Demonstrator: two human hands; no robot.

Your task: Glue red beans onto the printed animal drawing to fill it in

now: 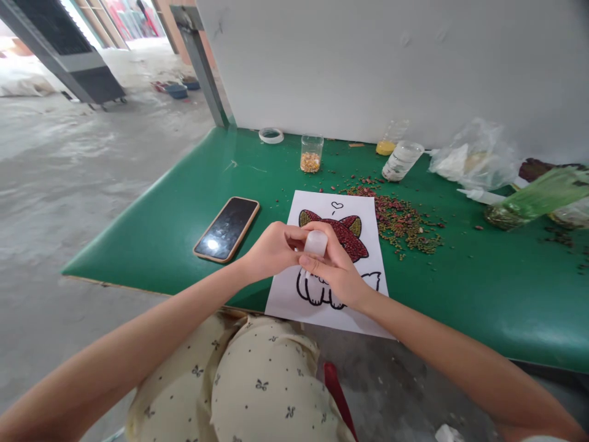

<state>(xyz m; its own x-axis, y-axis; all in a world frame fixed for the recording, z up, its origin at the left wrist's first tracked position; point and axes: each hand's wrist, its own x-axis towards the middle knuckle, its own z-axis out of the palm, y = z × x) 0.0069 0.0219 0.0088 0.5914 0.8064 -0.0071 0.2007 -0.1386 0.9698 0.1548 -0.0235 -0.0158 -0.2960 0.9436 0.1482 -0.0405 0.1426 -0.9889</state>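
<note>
1. Both hands meet over the lower half of a white sheet that lies on the green surface at its near edge.
2. Between them is a small white bottle, standing roughly upright with its long axis vertical and tilted slightly toward the wearer.
3. The right hand is closed around the bottle from the right and below, fingers wrapped across its body. The left hand is closed at its left side and top, fingertips pinched there. Whether it grips a cap or the bottle itself cannot be told.
4. The bottle sits directly between the hands, with no gap on either side; the right hand carries more of it.
5. The sheet bears a black-outline cat drawing. The head is filled with dark red grains and the ears are edged in yellow-green. The body and paws, below the hands, are bare outline.
6. A loose pile of red and green grains lies just beside the sheet's right edge, well within reach of the right hand.
7. A phone lies face up to the left of the sheet, near the left hand and apart from it.
8. At the back stand a clear cup of yellow kernels, a tape roll, a tipped jar and plastic bags, well apart from the hands.
</note>
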